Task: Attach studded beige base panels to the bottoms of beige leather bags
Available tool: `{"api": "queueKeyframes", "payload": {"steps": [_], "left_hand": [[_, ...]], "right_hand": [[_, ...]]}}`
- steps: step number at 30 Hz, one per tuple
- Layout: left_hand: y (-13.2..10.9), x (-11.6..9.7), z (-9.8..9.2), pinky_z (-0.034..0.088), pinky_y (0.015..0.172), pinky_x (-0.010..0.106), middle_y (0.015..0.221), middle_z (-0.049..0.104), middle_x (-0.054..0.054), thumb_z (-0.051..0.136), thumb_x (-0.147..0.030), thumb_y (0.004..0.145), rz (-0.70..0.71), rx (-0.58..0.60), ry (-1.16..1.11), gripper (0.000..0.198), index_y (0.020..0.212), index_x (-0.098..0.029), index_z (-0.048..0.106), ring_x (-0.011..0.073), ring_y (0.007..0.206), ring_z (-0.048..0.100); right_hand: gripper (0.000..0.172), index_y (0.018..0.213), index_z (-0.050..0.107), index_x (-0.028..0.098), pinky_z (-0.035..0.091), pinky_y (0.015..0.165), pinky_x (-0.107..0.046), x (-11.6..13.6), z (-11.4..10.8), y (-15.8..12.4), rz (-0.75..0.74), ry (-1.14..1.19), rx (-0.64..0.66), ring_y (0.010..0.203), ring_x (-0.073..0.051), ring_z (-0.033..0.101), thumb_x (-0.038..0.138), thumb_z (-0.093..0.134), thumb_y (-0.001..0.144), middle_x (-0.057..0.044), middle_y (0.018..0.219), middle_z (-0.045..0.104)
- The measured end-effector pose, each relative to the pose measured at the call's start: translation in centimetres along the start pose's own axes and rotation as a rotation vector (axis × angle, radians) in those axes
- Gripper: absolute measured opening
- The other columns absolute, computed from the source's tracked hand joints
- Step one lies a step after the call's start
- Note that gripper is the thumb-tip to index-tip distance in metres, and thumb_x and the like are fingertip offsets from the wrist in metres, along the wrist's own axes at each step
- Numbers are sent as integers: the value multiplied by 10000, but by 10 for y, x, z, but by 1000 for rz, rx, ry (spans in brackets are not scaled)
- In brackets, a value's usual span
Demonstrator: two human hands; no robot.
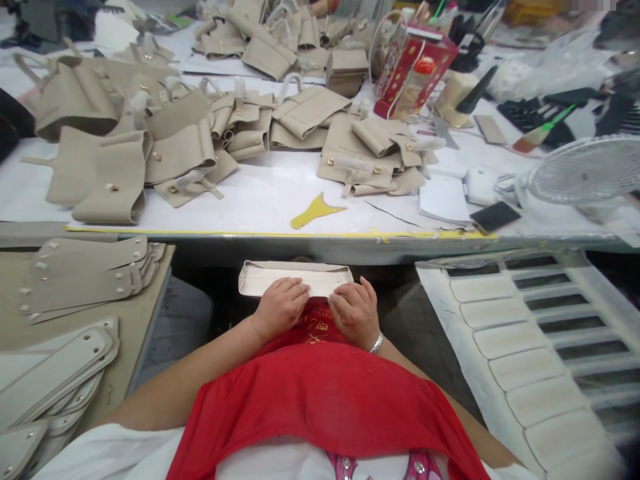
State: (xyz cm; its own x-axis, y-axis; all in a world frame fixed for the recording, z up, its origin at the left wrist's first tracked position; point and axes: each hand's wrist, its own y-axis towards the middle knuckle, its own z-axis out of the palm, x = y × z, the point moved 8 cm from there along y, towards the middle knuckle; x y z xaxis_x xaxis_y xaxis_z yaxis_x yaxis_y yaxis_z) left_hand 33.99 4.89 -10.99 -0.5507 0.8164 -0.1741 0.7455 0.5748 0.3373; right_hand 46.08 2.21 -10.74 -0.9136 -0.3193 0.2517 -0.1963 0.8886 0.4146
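Note:
In my lap, in front of the table edge, lies a box-shaped beige bag piece with folded edges and a pale inner face. My left hand is closed over its near edge, left of the middle. At the right end of that same edge, the curled fingers of my right hand grip it, with the thumb side hidden. On the table beyond lie a yellow scraper-like tool with a notched end and several beige bag parts with gold-coloured fittings.
Flat beige straps and pale panels are stacked on a board to my left. A rack with pale pieces stands at my right. On the table are a red box, a phone and a white fan.

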Motion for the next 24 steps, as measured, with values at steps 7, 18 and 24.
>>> {"api": "queueKeyframes", "payload": {"steps": [7, 18, 24], "left_hand": [[16, 6, -1, 385, 714, 376, 962, 603, 75, 449, -238, 852, -183, 181, 114, 195, 793, -178, 625, 241, 896, 491], [21, 31, 15, 382, 721, 311, 842, 563, 50, 504, -256, 796, -382, 442, -151, 106, 785, -191, 586, 198, 813, 493], [21, 29, 14, 398, 702, 324, 822, 576, 64, 511, -265, 793, -364, 434, -111, 99, 770, -187, 567, 215, 809, 511]], "right_hand": [[166, 929, 544, 177, 245, 1025, -430, -11, 1, 2, 270, 24, -122, 1079, -215, 470, 290, 531, 807, -105, 1118, 562], [536, 829, 513, 154, 422, 621, -288, -66, 27, -40, 955, 285, 122, 688, -173, 517, 606, 637, 570, -49, 791, 554], [516, 489, 484, 164, 303, 417, -229, -37, 64, -48, 1114, 801, 541, 394, -88, 413, 590, 446, 778, -14, 441, 491]]}}
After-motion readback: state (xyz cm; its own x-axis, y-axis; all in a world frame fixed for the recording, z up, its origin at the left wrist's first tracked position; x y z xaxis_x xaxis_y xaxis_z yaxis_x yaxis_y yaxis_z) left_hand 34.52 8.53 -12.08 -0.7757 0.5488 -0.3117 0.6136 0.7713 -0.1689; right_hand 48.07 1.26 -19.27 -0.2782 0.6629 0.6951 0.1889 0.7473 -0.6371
